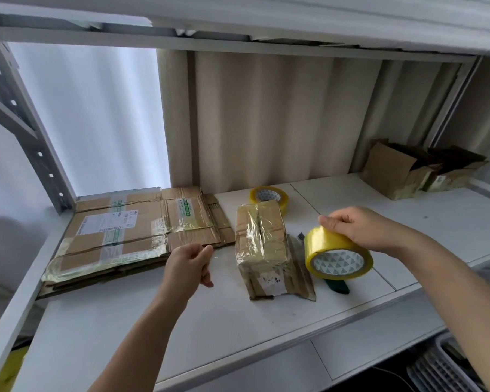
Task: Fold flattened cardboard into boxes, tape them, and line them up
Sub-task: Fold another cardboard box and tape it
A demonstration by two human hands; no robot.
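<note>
Your right hand (354,226) grips the yellow roll of packing tape (338,254) from above, fingers curled over its upper rim and thumb at the near-left edge, the roll tilted with its white patterned core facing you and held just above the white shelf surface (181,335). Your left hand (190,265) hangs over the shelf with fingers curled in, thumb and forefinger pressed together (whether a tape end sits between them, cannot tell). Between the hands stands the small taped brown cardboard box (262,244), glossy with tape, its near flap splayed on the shelf. A dark green object (338,287) lies under the held roll, mostly hidden. Behind the box sits a second yellow tape roll (269,196). Far left lies the stack of flattened brown cardboard (125,236). At back right, two open cardboard boxes (408,174) stand side by side.
</note>
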